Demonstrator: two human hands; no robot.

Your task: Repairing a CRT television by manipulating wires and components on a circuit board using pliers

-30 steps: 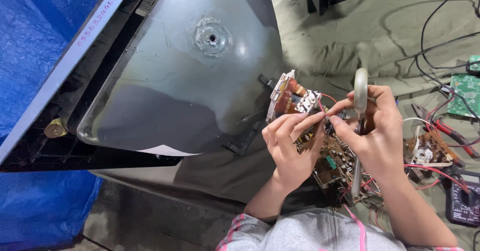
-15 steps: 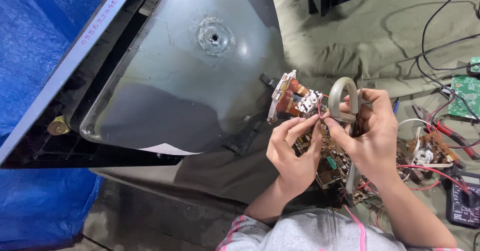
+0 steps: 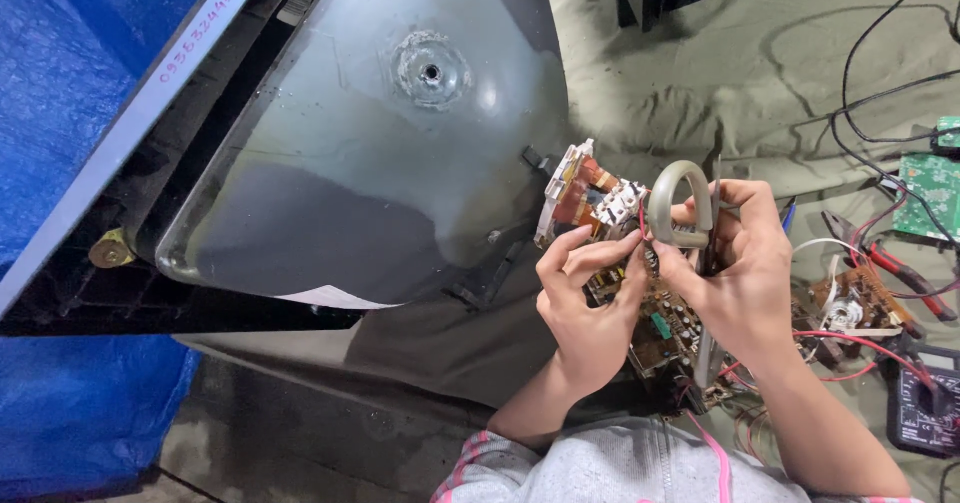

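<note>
- Compared with the picture half a second earlier, the grey loop-shaped part (image 3: 680, 206) is held at nearly the same spot above the circuit board (image 3: 668, 325), tilted a little more upright, and both hands are kept close together over the board.
- Head view: the right hand (image 3: 745, 273) is closed around the grey loop-shaped part, with the fingers wrapped over its lower bar and a thin metal tool shaft (image 3: 712, 263) pressed alongside; the loop stands just right of the neck coil assembly (image 3: 585, 198).
- Head view: the left hand (image 3: 585, 303) is half curled, its fingertips pinched at a thin red wire (image 3: 641, 225) between the neck coil assembly and the loop; whether the wire is truly gripped cannot be told.
- Head view: the circuit board is lain under both hands, beside the large grey picture tube (image 3: 380, 153), which is rested face down in its black frame on the olive cloth (image 3: 760, 73).
- Head view: red-handled pliers (image 3: 900, 268), a green circuit board (image 3: 930, 193) and a black multimeter (image 3: 920, 413) are seen to the right, near loose cables.
- Risk, as a judgement: the thin wire could be torn from its joint if the loop is pulled away while the wire is pinched, and board components could be bent by the weight of the hands.
</note>
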